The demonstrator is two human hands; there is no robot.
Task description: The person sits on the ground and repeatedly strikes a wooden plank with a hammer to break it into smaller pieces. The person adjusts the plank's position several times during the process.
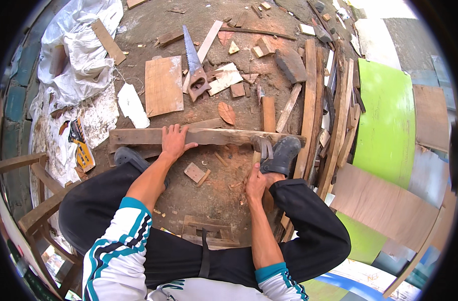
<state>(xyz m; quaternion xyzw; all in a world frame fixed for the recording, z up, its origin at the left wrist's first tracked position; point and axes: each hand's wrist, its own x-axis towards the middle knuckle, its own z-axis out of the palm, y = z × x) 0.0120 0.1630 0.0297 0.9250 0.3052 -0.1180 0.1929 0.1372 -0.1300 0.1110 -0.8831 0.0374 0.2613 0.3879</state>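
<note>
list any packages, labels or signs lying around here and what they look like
Printed carton: flattened on the ground at far left, beside the white sheeting; yellow, black and orange.
White sack sheeting: crumpled at upper left; plain, no print readable.
No signs or screens in view.

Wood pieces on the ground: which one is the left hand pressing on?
The long weathered plank lying crosswise at the feet; the left hand lies flat on it, unlike the loose offcuts around.
</note>
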